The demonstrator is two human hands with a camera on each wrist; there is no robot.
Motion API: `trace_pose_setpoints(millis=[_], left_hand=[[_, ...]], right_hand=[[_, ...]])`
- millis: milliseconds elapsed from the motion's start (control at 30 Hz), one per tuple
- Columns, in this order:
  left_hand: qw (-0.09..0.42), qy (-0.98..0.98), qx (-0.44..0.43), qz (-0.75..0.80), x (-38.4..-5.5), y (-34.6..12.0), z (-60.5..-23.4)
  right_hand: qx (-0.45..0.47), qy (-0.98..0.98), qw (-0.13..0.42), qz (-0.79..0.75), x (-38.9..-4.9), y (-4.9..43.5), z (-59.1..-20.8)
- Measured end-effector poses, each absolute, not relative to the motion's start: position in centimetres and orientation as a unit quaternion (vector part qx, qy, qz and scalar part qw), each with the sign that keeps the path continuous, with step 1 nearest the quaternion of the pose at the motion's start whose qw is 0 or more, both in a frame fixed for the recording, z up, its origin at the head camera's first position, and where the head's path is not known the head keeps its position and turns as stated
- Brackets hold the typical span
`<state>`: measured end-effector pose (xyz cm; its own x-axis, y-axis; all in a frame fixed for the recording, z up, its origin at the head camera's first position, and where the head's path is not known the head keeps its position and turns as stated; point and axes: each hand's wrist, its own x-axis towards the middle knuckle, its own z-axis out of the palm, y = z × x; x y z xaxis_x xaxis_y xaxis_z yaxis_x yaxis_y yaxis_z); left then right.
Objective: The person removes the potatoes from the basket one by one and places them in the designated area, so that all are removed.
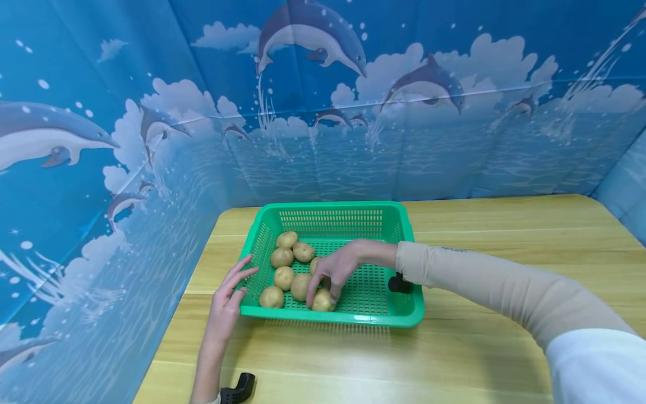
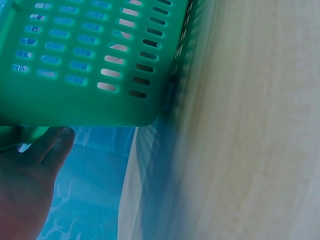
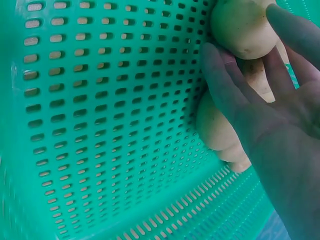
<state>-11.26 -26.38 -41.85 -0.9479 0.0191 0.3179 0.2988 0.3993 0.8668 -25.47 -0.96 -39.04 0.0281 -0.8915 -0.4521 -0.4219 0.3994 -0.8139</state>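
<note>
In the head view, a green plastic basket (image 1: 353, 317) with slotted sides stands on the wooden table, several potatoes (image 1: 281, 257) grouped in its left half. My right hand (image 1: 339, 268) reaches inside and holds a potato (image 1: 323, 301) near the front wall between thumb and fingers. The right wrist view shows the thumb on one side of that potato (image 3: 242, 30) and the fingers around the other; more potatoes (image 3: 215, 125) lie beside the fingers. At the basket's left rim, my left hand (image 1: 226, 306) touches the edge with fairly straight fingers. Its fingertips are partly hidden in the left wrist view.
The wooden table (image 1: 504, 241) extends to the right of the basket and in front of it. A blue dolphin-print curtain (image 1: 323, 151) hangs behind and along the left side. Black wrist devices (image 1: 400, 284) are strapped to both forearms.
</note>
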Motion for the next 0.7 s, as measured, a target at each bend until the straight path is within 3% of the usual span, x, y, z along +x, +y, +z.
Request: trace_pose_setpoints(millis=[467, 700], left_hand=[[0.147, -0.818, -0.106, -0.546, -12.1, -27.4, -44.2], [0.145, -0.819, -0.100, -0.546, -12.2, -27.4, -44.4]], right_hand=[[-0.480, 0.656, 0.540, -0.216, -25.7, -0.6, -39.2], [-0.486, 0.677, 0.519, -0.189, -25.9, -0.5, -39.2]])
